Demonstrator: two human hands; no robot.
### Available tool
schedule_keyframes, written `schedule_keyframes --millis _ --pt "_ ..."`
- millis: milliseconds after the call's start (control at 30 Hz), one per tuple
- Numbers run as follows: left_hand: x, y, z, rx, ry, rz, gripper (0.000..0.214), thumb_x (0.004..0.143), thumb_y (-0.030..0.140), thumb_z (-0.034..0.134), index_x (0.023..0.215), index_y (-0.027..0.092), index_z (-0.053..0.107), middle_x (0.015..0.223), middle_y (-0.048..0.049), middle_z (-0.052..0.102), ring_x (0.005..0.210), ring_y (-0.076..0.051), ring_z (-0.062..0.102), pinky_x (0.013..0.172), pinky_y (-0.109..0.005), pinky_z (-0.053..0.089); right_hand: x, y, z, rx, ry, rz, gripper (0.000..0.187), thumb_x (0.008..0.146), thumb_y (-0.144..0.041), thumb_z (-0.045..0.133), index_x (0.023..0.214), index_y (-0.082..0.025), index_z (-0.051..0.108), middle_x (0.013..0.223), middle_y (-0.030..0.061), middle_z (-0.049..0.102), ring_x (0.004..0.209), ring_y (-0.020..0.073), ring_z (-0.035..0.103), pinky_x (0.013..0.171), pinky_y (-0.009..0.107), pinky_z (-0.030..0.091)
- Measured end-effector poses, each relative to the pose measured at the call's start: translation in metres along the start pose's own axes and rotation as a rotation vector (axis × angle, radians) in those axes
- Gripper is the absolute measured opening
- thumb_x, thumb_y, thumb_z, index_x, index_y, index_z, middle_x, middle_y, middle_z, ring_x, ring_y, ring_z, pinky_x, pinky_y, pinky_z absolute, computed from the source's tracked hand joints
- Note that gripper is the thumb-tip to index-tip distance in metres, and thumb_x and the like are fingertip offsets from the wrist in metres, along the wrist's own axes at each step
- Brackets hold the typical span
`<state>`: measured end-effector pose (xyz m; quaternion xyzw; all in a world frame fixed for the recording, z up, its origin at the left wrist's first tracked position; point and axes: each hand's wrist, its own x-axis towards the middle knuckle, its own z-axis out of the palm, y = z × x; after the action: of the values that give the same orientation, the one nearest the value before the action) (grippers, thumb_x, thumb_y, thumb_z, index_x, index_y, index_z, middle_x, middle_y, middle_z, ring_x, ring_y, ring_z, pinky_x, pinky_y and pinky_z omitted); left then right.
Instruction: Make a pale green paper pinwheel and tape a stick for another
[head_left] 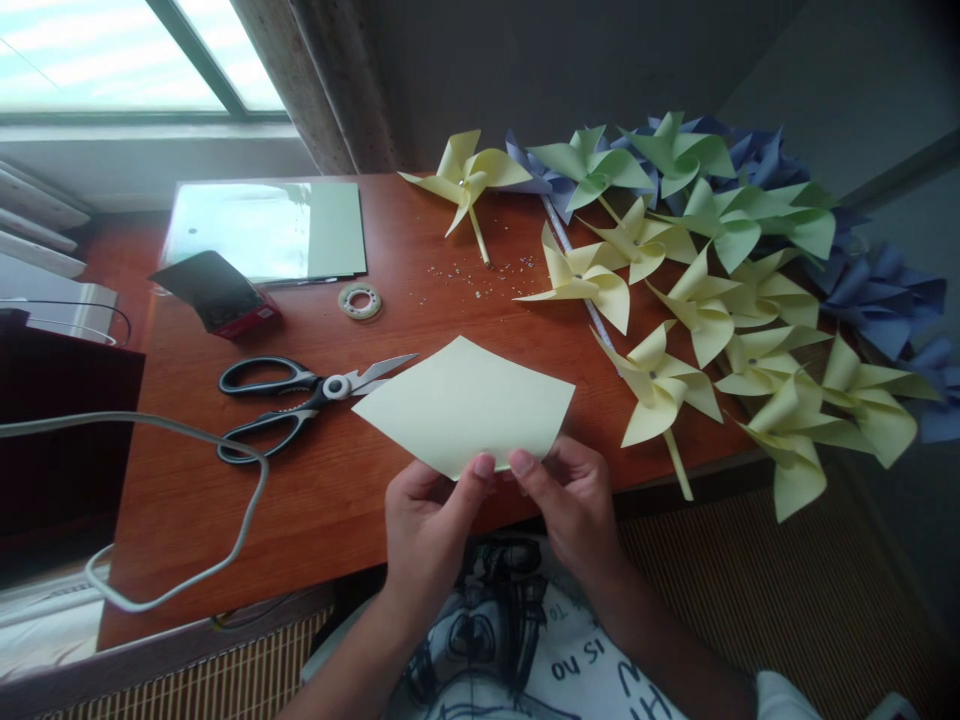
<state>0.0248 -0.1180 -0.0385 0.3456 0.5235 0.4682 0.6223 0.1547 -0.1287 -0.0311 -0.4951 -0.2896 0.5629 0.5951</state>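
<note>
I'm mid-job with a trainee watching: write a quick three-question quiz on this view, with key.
1. What do the left hand and right hand hold together?
2. True or false: the scissors lie on the table with their blades apart.
3. The pinwheel nearest the right hand is: A) blue, B) green, C) yellow?

Key: 1. A pale yellow sheet of paper. 2. True. 3. C.

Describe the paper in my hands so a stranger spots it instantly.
Find the brown table, then the left hand and right hand at its near edge. They hold a pale yellow paper sheet by its lower edge. Unlike the yellow pinwheels to its right, it has no curled blades or stick.
</note>
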Motion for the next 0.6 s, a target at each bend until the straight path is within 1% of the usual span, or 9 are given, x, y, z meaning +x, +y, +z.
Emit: schedule_keyframes --millis 100,233,367,467,600 --pt "0.0 0.006 0.003 0.007 -0.014 -0.032 0.021 0.083 0.035 0.079 0.078 0.015 0.076 0.068 -0.003 0.071 0.058 -0.011 0.056 0.05 -0.019 0.044 0.0 0.003 -0.002 -0.016 0.01 0.012 0.006 0.089 -0.027 0.075 0.088 -0.023 0.079 0.074 -0.0013 0.077 0.066 0.0127 0.069 0.071 0.024 0.058" --pt "0.0 0.012 0.005 0.004 -0.004 -0.073 0.024 0.081 0.037 0.079 0.075 0.014 0.074 0.065 -0.0029 0.069 0.056 -0.011 0.054 0.049 -0.019 0.043 0.0 0.004 -0.004 -0.062 0.029 0.004 0.009 0.088 -0.028 0.076 0.083 -0.022 0.078 0.074 0.0013 0.078 0.068 0.0161 0.071 0.069 0.026 0.058" --pt "0.001 0.011 0.003 0.001 -0.029 -0.077 0.021 0.083 0.035 0.078 0.078 0.015 0.074 0.068 -0.0026 0.07 0.058 -0.011 0.055 0.05 -0.019 0.044 0.0 0.003 -0.003 -0.064 0.017 0.023 0.011 0.088 -0.03 0.075 0.082 -0.021 0.076 0.073 0.0005 0.077 0.064 0.0143 0.069 0.067 0.025 0.058" --pt "0.002 0.008 0.002 0.002 -0.029 -0.085 0.021 0.083 0.035 0.078 0.078 0.015 0.074 0.068 -0.0025 0.07 0.058 -0.011 0.055 0.051 -0.019 0.044 0.001 0.003 -0.002 -0.069 0.032 0.025 0.011 0.087 -0.032 0.077 0.083 -0.022 0.076 0.072 0.0 0.076 0.063 0.0136 0.067 0.064 0.024 0.057" --pt "0.001 0.007 0.001 0.034 -0.022 -0.061 0.022 0.083 0.035 0.078 0.076 0.015 0.075 0.067 -0.0032 0.071 0.058 -0.012 0.056 0.051 -0.02 0.045 0.002 0.004 -0.002 -0.077 0.05 0.016 0.011 0.086 -0.033 0.078 0.087 -0.021 0.078 0.073 0.0009 0.074 0.066 0.0146 0.066 0.067 0.026 0.058"
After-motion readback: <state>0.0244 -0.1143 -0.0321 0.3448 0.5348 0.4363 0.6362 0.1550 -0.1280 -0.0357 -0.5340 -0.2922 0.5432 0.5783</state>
